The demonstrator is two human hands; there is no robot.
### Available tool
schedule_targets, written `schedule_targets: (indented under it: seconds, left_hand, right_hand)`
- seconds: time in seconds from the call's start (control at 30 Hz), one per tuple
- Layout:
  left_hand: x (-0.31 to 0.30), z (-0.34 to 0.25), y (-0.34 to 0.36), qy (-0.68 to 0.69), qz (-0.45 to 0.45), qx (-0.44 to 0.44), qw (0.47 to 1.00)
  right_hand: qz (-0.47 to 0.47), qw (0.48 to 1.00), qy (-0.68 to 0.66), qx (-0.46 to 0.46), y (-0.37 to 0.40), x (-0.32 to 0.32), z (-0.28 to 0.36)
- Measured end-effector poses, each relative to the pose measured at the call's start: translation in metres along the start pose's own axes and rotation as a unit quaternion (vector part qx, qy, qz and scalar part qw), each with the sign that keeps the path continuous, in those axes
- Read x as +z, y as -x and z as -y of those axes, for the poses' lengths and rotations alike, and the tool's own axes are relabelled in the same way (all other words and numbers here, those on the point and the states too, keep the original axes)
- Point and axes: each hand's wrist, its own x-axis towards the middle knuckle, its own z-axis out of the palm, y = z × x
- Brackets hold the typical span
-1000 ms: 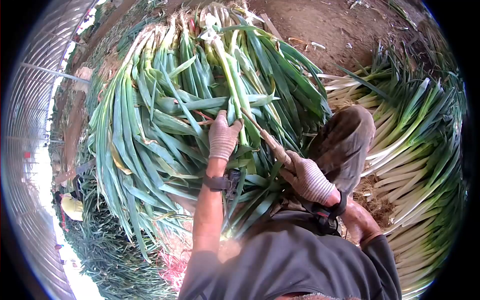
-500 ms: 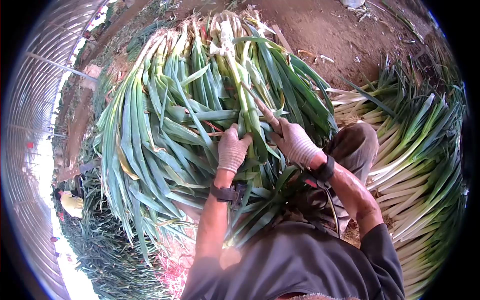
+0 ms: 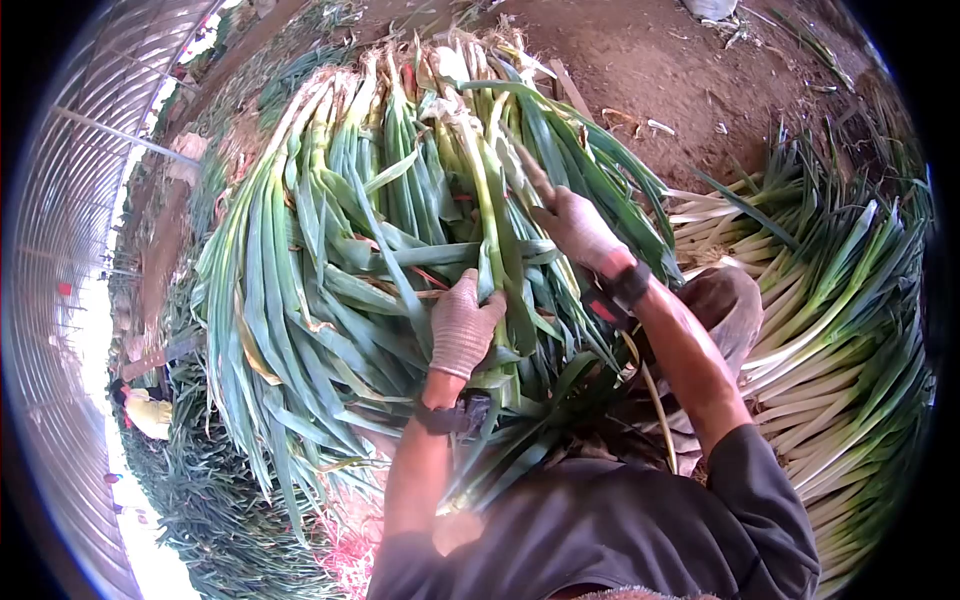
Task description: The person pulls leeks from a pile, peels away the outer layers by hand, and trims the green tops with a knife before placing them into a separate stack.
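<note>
A long green leek (image 3: 487, 205), its roots pointing away from me, lies on a heap of leafy leeks (image 3: 290, 200). My left hand (image 3: 466, 325), in a knitted glove, is closed around its leaves in front of me. To the right, my gloved right hand (image 3: 580, 228) is closed on a slim brownish rod-like tool (image 3: 533, 172). The tool's tip points away from me, beside the leek's stalk. Below that wrist is a black and red piece (image 3: 605, 306), with a tan hose (image 3: 655, 405) running down from it. A whitish torn skin (image 3: 450, 108) hangs near the root end.
Rows of leeks with white stalks (image 3: 800, 400) lie along my right side, beside my bent knee (image 3: 730, 300). Bare soil (image 3: 660, 70) stretches beyond the heap. More leeks (image 3: 240, 530) cover the ground at left, near red strings (image 3: 345, 550) and a person in yellow (image 3: 148, 412).
My right hand and the tool have moved up and right, away from the left hand. The left hand keeps its hold on the leek. The view has shifted slightly.
</note>
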Motion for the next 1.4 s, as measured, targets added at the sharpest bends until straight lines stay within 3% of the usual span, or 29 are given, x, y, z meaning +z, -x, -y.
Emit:
schedule_targets:
  seconds: [0.17, 0.2, 0.23, 0.3, 0.33, 0.47, 0.5, 0.57, 0.63, 0.77, 0.9, 0.93, 1.03, 1.17, 1.27, 1.4]
  left_hand:
    - [0.001, -0.029, -0.023, -0.142, 0.005, 0.024, 0.990]
    - [0.007, -0.039, -0.029, -0.206, 0.022, 0.021, 0.978]
    - [0.017, -0.040, -0.035, -0.247, 0.056, 0.019, 0.967]
    - [0.029, -0.040, -0.040, -0.235, 0.115, 0.030, 0.965]
    - [0.034, -0.039, -0.041, -0.253, 0.115, 0.013, 0.961]
    - [0.016, -0.037, -0.045, -0.156, -0.036, 0.099, 0.982]
    - [0.007, -0.045, -0.054, -0.152, -0.054, 0.051, 0.986]
    - [0.006, -0.028, -0.081, -0.319, -0.115, 0.105, 0.935]
    - [0.018, -0.017, -0.110, -0.363, -0.026, 0.025, 0.931]
    - [0.034, -0.030, -0.132, -0.391, -0.027, -0.050, 0.919]
    - [0.025, -0.019, -0.135, -0.303, -0.004, -0.077, 0.950]
    - [0.017, -0.014, -0.129, -0.259, -0.009, -0.044, 0.965]
    - [0.018, 0.007, -0.106, -0.096, -0.027, -0.035, 0.994]
    - [0.024, 0.021, -0.083, 0.129, -0.045, -0.039, 0.990]
    - [0.030, 0.027, -0.079, 0.085, -0.057, -0.020, 0.994]
    - [0.035, 0.027, -0.074, 0.164, -0.084, -0.032, 0.982]
  right_hand:
    - [-0.040, 0.995, -0.085, 0.018, 0.054, -0.017, -0.011]
    - [-0.001, 1.000, -0.011, 0.015, 0.064, -0.021, -0.008]
    - [-0.001, 0.996, -0.056, -0.065, 0.076, -0.019, -0.012]
    - [0.057, 0.998, -0.005, 0.018, 0.088, -0.027, -0.011]
    - [0.021, 0.998, -0.051, 0.030, 0.093, -0.023, -0.018]
    - [0.069, 0.997, 0.000, 0.042, 0.099, -0.026, -0.025]
    - [0.091, 0.995, 0.008, 0.043, 0.101, -0.025, -0.024]
    - [0.069, 0.997, 0.013, 0.013, 0.101, -0.015, -0.028]
    - [0.086, 0.996, 0.002, -0.001, 0.102, -0.007, -0.021]
    - [0.037, 0.997, -0.018, 0.058, 0.097, -0.002, -0.017]
    - [0.128, 0.988, -0.039, 0.072, 0.112, -0.017, -0.005]
    - [0.072, 0.997, -0.011, 0.012, 0.121, -0.010, -0.014]
    - [0.078, 0.997, -0.028, -0.010, 0.140, -0.010, -0.017]
    - [0.117, 0.991, -0.043, 0.038, 0.158, -0.009, -0.014]
    - [0.130, 0.991, -0.014, 0.030, 0.160, -0.005, -0.013]
    - [0.101, 0.995, -0.016, -0.005, 0.145, 0.003, -0.016]
